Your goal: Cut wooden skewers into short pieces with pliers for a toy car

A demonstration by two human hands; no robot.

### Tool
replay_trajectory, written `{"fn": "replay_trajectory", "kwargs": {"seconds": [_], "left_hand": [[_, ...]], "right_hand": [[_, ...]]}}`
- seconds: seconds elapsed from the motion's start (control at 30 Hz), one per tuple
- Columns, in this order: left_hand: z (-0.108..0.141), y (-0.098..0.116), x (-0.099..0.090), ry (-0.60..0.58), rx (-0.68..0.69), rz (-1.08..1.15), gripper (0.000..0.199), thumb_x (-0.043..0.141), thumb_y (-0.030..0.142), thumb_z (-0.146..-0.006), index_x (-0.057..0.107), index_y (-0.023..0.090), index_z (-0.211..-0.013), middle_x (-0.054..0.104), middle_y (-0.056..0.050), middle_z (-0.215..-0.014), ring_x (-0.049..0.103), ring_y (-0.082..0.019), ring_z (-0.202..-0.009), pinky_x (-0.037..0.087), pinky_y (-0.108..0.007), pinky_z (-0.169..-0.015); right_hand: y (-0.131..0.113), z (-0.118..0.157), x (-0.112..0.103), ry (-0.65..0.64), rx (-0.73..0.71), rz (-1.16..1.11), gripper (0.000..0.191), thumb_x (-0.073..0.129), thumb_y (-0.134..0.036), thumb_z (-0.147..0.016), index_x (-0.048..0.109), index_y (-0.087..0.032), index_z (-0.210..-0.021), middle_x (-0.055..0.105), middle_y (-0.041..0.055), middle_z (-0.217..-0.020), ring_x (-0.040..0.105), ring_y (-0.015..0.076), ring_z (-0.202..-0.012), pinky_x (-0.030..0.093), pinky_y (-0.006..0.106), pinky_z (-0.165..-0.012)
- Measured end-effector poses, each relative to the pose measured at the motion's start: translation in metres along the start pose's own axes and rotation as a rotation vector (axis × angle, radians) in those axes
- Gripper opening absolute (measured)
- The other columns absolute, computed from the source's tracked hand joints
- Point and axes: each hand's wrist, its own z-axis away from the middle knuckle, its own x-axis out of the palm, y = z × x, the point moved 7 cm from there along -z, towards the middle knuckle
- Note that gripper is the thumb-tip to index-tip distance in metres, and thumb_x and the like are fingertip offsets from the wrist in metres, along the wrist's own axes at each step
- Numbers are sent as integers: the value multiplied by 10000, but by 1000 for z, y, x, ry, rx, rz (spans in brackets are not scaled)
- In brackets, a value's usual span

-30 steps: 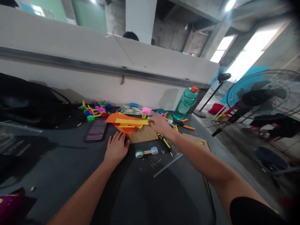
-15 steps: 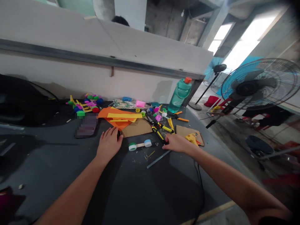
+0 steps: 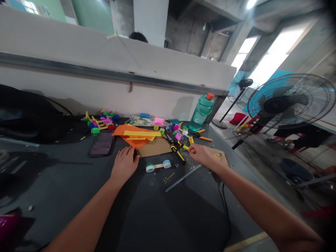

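My left hand [image 3: 125, 162] rests palm down on the dark table, its fingers spread beside a small black object [image 3: 135, 153] at the brown cardboard's [image 3: 154, 147] left edge. Fingers curled, my right hand [image 3: 200, 155] is at the yellow-and-black pliers [image 3: 178, 154], just below a yellow piece [image 3: 191, 140]. What it holds, if anything, is hidden. Between my hands lies a stick joining two capped rings, one green and white [image 3: 149, 167], the other blue and white [image 3: 167, 163]. A translucent glue stick [image 3: 182, 179] lies nearer me.
Orange sheets [image 3: 135, 142] and yellow strips [image 3: 143, 133] lie behind my left hand. A dark phone-like object [image 3: 102, 144] and colourful assembled pieces [image 3: 103, 120] are at left. A teal bottle [image 3: 201, 113] stands at the back. Orange-handled pliers [image 3: 205, 138], second cardboard [image 3: 223, 159] and a black cable [image 3: 227, 210] are at right.
My right hand has come off the pliers' near handle and shifted slightly right and up in the scene. The yellow tool beside my right wrist no longer shows. The view has tilted slightly up.
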Motion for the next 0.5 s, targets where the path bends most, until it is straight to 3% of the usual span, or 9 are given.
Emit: {"fn": "replay_trajectory", "kwargs": {"seconds": [0.1,0.27,0.5], "left_hand": [[0,1,-1,8,10,-6,419,421,292,-863,529,99,-1220,556,-164,-1275,475,-300,-1211,341,-459,-1041],[1,0,-1,15,8,3,422,424,287,-861,528,101,-1226,555,-158,-1276,474,-297,-1209,345,-463,-1038],[-1,-1,-1,22,12,-7,411,440,291,-855,557,100,-1199,569,-158,-1241,481,-300,-1184,360,-440,-1025]], "right_hand": [[10,-17,-7,51,33,-42,245,490,-150,-766,666,-183,-934,707,15,-784,621,138,-666,402,199,-572],[19,-54,-1,59,43,-66,257,450,-177,-816,686,-159,-919,698,4,-677,626,133,-576,433,201,-529],[-17,-123,5,107,-118,21,214,499,-209,-888,648,-212,-1042,688,18,-971,630,164,-912,471,277,-805]]}}
